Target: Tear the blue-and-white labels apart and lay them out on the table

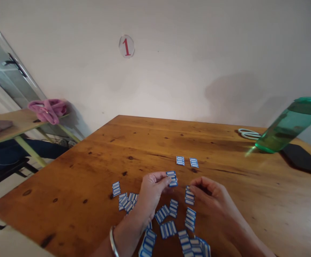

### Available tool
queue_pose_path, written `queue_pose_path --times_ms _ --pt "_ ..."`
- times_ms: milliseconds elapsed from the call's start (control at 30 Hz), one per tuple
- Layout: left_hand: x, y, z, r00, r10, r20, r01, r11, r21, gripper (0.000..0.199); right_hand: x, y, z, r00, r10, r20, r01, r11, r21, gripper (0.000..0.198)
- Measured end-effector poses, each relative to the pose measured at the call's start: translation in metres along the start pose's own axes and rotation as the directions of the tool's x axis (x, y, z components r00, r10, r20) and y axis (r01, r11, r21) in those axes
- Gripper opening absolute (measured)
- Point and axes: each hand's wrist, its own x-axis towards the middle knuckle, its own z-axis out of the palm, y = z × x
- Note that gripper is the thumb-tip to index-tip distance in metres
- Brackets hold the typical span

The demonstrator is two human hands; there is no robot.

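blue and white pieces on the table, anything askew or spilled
The nearer pieces lie at mixed angles, some overlapping, untidy against the neat pair farther out. I see no spill or damage.

One head-worn view looks forward and down, past the nearby hands (152, 187), across the table (150, 142) to the wall (177, 78).

The cards (168, 229) look papery, the wooden table (91, 167) glossy

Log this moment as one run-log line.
left hand: holding blue-and-white card | right hand: touching second card | beyond hands: two more cards on wooden table | far right: green bottle
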Motion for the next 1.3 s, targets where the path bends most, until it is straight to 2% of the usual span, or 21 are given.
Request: queue_pose_path --times_ms 133,267,433,800,1133,1300 --pt "-0.002 -0.006 0.006 0.995 -0.064 0.075 0.062 0.997 0.041 0.019 -0.005 -0.004 -0.001 0.998 -0.065 -0.018 0.065 0.998 -0.003 0.019" --pt "-0.004 -0.01 0.012 0.988 -0.112 0.108 0.104 0.992 0.076 0.025 -0.01 -0.002 0.004 0.99 -0.136 -0.023 0.132 0.984 -0.119 0.016" --pt "-0.006 -0.013 0.013 0.984 -0.116 0.135 0.104 0.99 0.091 0.033 -0.011 0.002 0.007 0.977 -0.191 -0.09 0.152 0.932 -0.329 0.016" --pt "-0.008 -0.011 0.016 0.981 -0.147 0.128 0.137 0.987 0.086 0.04 -0.009 0.003 0.01 0.963 -0.247 -0.104 0.172 0.866 -0.469 0.016" --pt "-0.007 -0.014 0.016 0.974 -0.145 0.174 0.124 0.985 0.123 0.034 -0.009 0.002 0.011 0.96 -0.253 -0.12 0.17 0.867 -0.469 0.016" --pt "-0.006 -0.014 0.015 0.984 -0.063 0.164 0.052 0.996 0.073 0.024 -0.009 0.002 0.012 0.965 -0.209 -0.159 0.147 0.932 -0.333 0.015"
